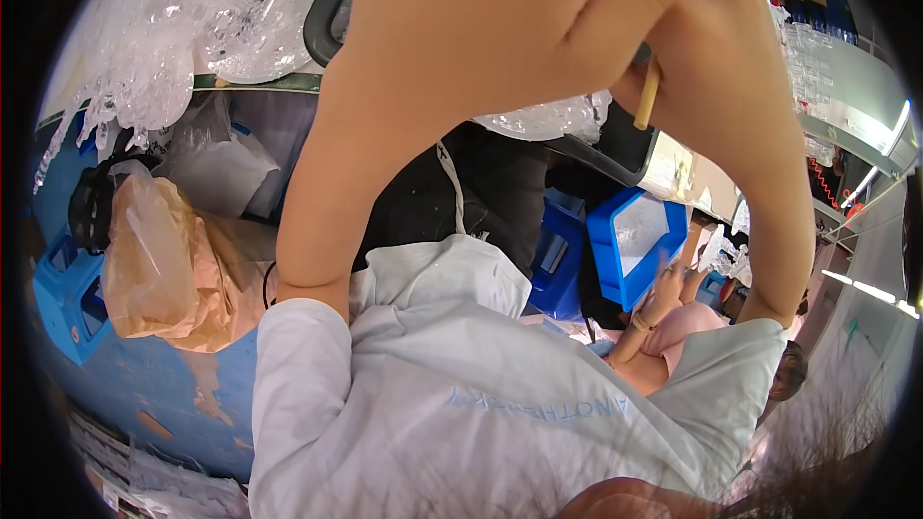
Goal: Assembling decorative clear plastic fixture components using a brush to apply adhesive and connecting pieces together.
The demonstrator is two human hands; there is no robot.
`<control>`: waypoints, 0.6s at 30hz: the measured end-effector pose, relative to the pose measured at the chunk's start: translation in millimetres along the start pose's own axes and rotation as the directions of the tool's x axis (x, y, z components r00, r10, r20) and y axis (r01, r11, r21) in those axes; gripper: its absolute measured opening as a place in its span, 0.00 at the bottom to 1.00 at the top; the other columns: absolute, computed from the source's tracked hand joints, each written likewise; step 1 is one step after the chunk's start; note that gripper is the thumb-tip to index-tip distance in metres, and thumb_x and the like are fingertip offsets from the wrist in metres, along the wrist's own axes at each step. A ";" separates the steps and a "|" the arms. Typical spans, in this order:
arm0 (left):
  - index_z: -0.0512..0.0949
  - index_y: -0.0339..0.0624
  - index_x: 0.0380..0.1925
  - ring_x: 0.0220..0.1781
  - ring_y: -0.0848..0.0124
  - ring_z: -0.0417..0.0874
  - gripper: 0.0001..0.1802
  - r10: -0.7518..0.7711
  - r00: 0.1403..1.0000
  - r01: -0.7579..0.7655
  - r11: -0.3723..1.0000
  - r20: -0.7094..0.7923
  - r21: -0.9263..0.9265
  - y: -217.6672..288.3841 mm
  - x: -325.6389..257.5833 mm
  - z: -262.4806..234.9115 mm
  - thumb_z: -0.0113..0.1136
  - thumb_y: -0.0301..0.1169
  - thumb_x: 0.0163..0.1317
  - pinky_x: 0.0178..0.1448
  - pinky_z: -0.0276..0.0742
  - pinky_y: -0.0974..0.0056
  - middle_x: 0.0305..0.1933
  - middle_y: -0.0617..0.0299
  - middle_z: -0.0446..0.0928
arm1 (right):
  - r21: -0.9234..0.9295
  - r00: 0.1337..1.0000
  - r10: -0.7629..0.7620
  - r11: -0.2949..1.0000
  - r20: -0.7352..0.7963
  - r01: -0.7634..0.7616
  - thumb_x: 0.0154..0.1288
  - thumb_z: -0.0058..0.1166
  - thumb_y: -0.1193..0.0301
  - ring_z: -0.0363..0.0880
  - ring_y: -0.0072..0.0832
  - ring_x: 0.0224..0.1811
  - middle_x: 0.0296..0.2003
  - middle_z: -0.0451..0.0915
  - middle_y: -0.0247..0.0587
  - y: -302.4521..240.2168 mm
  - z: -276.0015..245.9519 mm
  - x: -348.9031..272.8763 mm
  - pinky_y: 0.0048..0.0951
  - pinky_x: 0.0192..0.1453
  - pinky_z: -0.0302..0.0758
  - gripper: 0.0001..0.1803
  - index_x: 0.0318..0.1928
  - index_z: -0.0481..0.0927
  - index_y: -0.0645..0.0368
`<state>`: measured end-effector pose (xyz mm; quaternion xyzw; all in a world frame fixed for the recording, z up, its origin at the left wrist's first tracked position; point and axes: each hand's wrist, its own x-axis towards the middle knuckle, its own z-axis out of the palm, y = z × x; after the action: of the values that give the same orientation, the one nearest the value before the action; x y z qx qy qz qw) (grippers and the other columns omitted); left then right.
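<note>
Both hands meet above the blue bin (636, 242): right hand (711, 29) pinches a wooden stick (648, 96), left hand (538, 10) grip unclear; clear plastic pieces (183, 29) heaped left, progress unreadable.

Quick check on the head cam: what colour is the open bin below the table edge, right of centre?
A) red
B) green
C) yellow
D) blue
D: the open bin is bright blue with a pale inside, and it sits below the table edge, right of the person's forearms.
</note>
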<state>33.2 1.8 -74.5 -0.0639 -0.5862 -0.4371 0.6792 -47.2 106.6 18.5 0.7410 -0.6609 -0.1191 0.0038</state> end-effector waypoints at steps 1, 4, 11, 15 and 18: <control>0.79 0.32 0.29 0.14 0.59 0.73 0.07 0.005 1.000 -0.005 1.000 -0.025 -0.015 -1.7 -1.5 1.2 0.58 0.27 0.59 0.19 0.66 0.62 0.15 0.53 0.71 | -0.001 1.000 0.002 1.000 -0.003 -0.002 0.40 0.64 0.77 0.76 0.44 0.22 0.23 0.78 0.43 -0.1 0.5 -0.5 0.39 0.28 0.72 0.10 0.28 0.80 0.60; 0.80 0.32 0.30 0.13 0.61 0.72 0.06 0.017 0.995 -0.023 0.998 -0.103 -0.061 -6.5 -4.0 4.8 0.59 0.25 0.58 0.18 0.65 0.64 0.16 0.54 0.72 | 0.173 0.999 0.019 0.985 -0.051 -0.010 0.45 0.63 0.74 0.75 0.41 0.20 0.22 0.78 0.43 0.6 -0.2 -4.7 0.36 0.26 0.72 0.10 0.31 0.81 0.62; 0.81 0.31 0.32 0.12 0.66 0.72 0.05 0.032 0.971 -0.072 0.984 -0.238 -0.163 -7.5 3.1 6.2 0.60 0.22 0.56 0.18 0.64 0.67 0.18 0.55 0.75 | 0.693 0.755 0.528 0.707 -0.389 -0.138 0.70 0.16 0.36 0.72 0.28 0.17 0.27 0.75 0.54 -21.1 -14.1 -51.9 0.22 0.21 0.69 0.48 0.32 0.78 0.70; 0.82 0.31 0.33 0.16 0.63 0.76 0.07 -0.234 0.932 0.070 0.866 0.277 0.496 25.6 18.0 -14.2 0.60 0.23 0.57 0.22 0.69 0.66 0.20 0.53 0.77 | 0.728 0.721 0.558 0.677 -0.411 -0.109 0.72 0.19 0.39 0.72 0.29 0.16 0.26 0.76 0.55 -32.4 1.8 -50.6 0.22 0.20 0.70 0.45 0.29 0.76 0.69; 0.82 0.30 0.34 0.20 0.60 0.80 0.08 -0.212 0.930 0.004 0.820 0.299 0.572 25.1 15.7 -14.9 0.59 0.23 0.57 0.27 0.74 0.65 0.22 0.50 0.79 | 0.750 0.705 0.580 0.654 -0.408 -0.104 0.73 0.22 0.42 0.73 0.29 0.15 0.26 0.77 0.56 -40.5 10.5 -47.7 0.23 0.18 0.70 0.42 0.26 0.74 0.69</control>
<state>59.9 0.0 -54.9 0.0962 -0.8022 -0.2649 0.5263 -14.2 160.1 9.9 0.5358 -0.7522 0.3827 -0.0264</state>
